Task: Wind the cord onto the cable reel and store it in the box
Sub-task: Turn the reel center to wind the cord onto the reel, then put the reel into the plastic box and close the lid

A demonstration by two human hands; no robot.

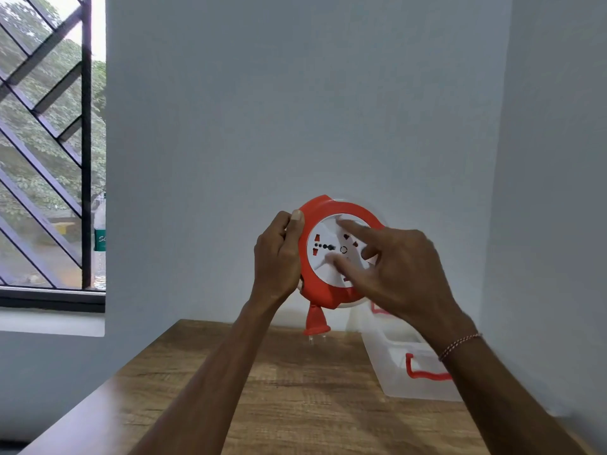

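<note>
I hold a round cable reel point(323, 213) with a red rim and a white socket face up in front of the wall, above the table. My left hand point(279, 257) grips its left rim, thumb on the front edge. My right hand point(397, 267) lies over the white face with straight fingers pressing on it. A red plug point(314, 320) hangs just below the reel with its pins pointing down. The cord itself is not visible. A clear plastic box point(391, 366) with red handles stands open on the table at the right, partly hidden by my right forearm.
The wooden table point(295, 389) runs from me to the pale wall. A window with a dark diagonal grille point(49, 142) is at the left, with a plastic bottle point(100, 244) on its sill. A second wall closes the right side.
</note>
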